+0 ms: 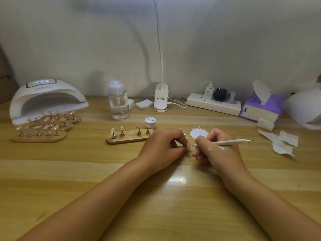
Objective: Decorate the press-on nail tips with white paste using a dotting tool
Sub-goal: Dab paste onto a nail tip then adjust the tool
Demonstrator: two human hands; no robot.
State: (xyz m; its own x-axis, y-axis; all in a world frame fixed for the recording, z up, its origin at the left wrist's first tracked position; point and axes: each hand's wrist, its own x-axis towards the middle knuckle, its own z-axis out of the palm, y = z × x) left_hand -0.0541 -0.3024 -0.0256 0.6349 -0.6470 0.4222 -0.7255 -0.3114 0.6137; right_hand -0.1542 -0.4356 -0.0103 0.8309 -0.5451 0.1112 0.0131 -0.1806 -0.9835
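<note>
My left hand [165, 145] pinches a pink press-on nail tip [188, 146] on its small stand, just above the wooden table. My right hand [213, 148] grips a dotting tool [232, 142] like a pen, its front point touching the nail tip. White paste smears mark the back of my right hand. Behind the hands lies a white paste patch [198, 133] on the table. A wooden holder [129, 139] to the left carries several pink nail tips, with one slot bare. A small jar of paste [150, 122] stands behind it.
Three more wooden holders with pink tips [45, 129] sit far left before a white nail lamp [46, 98]. A pump bottle [119, 100], clip lamp [161, 98], power strip [214, 102], tissue box [260, 106] and torn wipes [281, 141] line the back and right.
</note>
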